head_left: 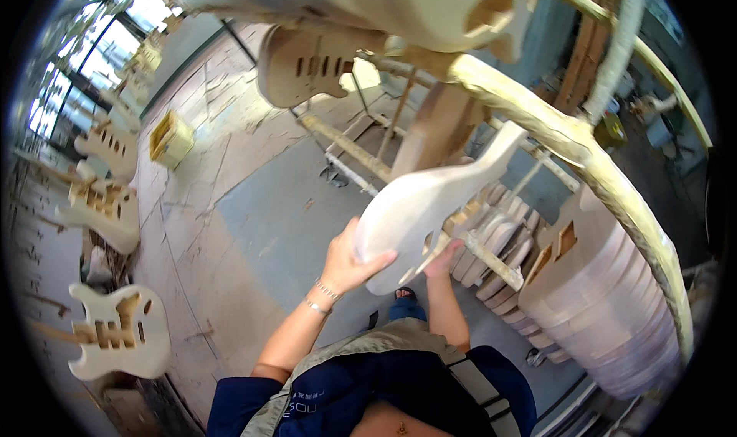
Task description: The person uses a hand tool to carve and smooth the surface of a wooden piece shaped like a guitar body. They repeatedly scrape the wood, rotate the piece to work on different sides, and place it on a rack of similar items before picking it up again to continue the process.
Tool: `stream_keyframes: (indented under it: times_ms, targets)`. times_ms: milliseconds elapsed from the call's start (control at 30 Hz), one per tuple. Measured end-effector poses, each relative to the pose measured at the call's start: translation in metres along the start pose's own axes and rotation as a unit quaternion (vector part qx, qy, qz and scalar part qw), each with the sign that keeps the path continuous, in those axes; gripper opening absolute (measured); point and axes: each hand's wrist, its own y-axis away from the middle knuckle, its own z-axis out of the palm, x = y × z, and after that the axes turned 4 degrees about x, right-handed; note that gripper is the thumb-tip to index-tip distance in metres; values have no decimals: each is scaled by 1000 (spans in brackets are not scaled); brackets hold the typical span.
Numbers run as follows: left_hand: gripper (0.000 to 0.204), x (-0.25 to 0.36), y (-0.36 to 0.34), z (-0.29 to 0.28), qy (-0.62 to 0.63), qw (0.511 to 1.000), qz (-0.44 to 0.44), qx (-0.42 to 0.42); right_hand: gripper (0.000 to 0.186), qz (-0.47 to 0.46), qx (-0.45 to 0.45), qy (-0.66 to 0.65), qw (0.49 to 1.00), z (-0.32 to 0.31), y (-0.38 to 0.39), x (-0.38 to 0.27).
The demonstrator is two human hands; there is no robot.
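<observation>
Between my two hands is a pale, unfinished guitar body (414,207), held tilted in front of my waist with one horn pointing up to the right. My left hand (349,262) grips its rounded near-left end, the thumb lying across the face. At its lower right edge, my right hand (443,259) holds it from below; the body partly hides those fingers. Just beyond it, a browner wooden piece (437,126) stands on the rack (522,103), whose bars are wrapped in yellowish covering.
Stacked guitar bodies (599,291) fill the rack's lower right, and more lie across its top (345,3). A routed body (307,65) hangs at the rack's far side. Along the left stand several pale bodies (153,337). A yellow crate (171,140) sits on the floor.
</observation>
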Motion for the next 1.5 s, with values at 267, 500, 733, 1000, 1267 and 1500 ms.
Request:
stream_keyframes:
  times_ms: [267,500,733,1000,1267,1500]
  targets:
    - [77,-127,178,-84,137,967,-209,-41,77,98,-31,88,991,-59,47,14]
    - [103,-46,251,-190,84,993,-19,79,80,205,-234,366,877,98,89,74]
    - [57,-63,412,-215,317,862,244,313,79,365,-591,470,545,198,161,268]
    - [68,-38,496,-179,49,722,-40,689,70,442,-565,315,622,320,305,409]
    - [66,38,562,-220,-57,613,-73,784,102,705,-654,-94,257,493,470,517]
    - [70,80,564,-247,-105,534,6,839,69,539,-729,-15,422,485,451,480]
